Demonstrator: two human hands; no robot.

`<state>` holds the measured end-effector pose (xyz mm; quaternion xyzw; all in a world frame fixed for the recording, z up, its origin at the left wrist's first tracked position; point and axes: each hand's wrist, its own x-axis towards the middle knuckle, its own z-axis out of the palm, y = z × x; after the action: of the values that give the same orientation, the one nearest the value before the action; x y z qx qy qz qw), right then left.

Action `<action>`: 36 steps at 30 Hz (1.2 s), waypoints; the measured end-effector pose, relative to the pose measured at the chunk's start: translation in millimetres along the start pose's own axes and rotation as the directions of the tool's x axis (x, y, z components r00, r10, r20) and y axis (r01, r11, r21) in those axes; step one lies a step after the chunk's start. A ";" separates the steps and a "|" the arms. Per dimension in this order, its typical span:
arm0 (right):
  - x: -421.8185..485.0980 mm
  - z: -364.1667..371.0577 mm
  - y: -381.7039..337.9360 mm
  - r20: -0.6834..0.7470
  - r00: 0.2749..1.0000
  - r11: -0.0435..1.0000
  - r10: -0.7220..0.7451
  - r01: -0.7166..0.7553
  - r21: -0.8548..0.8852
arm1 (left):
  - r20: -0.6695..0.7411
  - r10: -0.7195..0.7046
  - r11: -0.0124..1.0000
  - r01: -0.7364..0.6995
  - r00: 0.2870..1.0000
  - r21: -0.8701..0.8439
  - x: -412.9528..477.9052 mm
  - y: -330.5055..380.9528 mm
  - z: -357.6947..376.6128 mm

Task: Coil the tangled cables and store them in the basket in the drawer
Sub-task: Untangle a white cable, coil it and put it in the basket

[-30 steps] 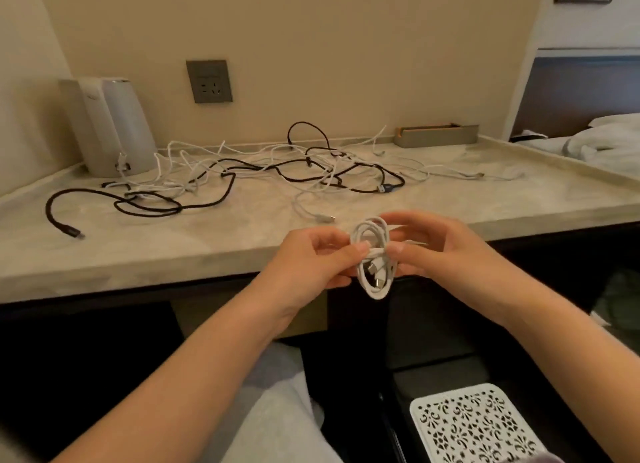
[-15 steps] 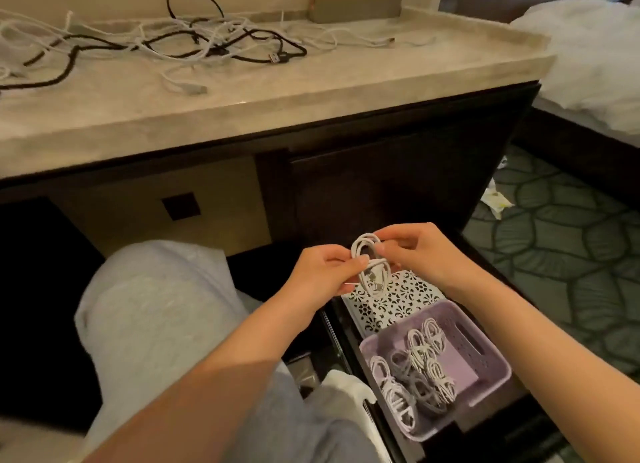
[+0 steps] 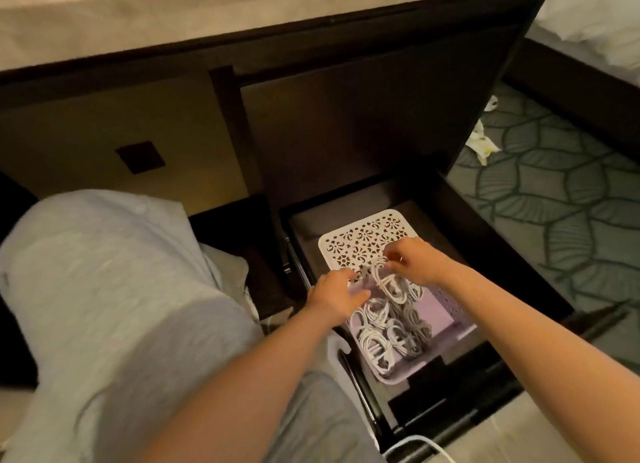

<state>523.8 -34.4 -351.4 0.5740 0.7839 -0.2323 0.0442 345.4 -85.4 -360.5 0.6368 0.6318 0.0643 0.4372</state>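
Note:
A lilac basket (image 3: 453, 315) sits in the open dark drawer (image 3: 498, 241) and holds several coiled white cables (image 3: 384, 338). My right hand (image 3: 414, 260) pinches the top of a coiled white cable (image 3: 388, 282), which hangs over the basket's far end. My left hand (image 3: 334, 294) hovers at the basket's left rim with fingers spread, just beside the coil; whether it touches the coil is unclear.
A white lattice lid or tray (image 3: 363, 239) lies in the drawer behind the basket. The stone desk edge (image 3: 173, 19) runs across the top. My grey-clad knee (image 3: 104, 272) is at left. Patterned green carpet (image 3: 554, 199) with a scrap of paper (image 3: 481, 144) lies right.
My view dropped from the desk top to the drawer. Both hands carried the coil down from chest height to the basket, and my left hand came off it.

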 end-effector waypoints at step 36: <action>-1.2 16.6 37.1 0.104 0.984 0.989 0.143 -0.137 -0.062 | 0.181 0.134 0.954 -0.176 0.974 0.241 3.4 8.6 -24.4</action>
<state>555.1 -33.7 -377.3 0.6129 0.7441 -0.2378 0.1188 337.0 -69.3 -341.7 0.7388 0.5450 -0.0354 0.3949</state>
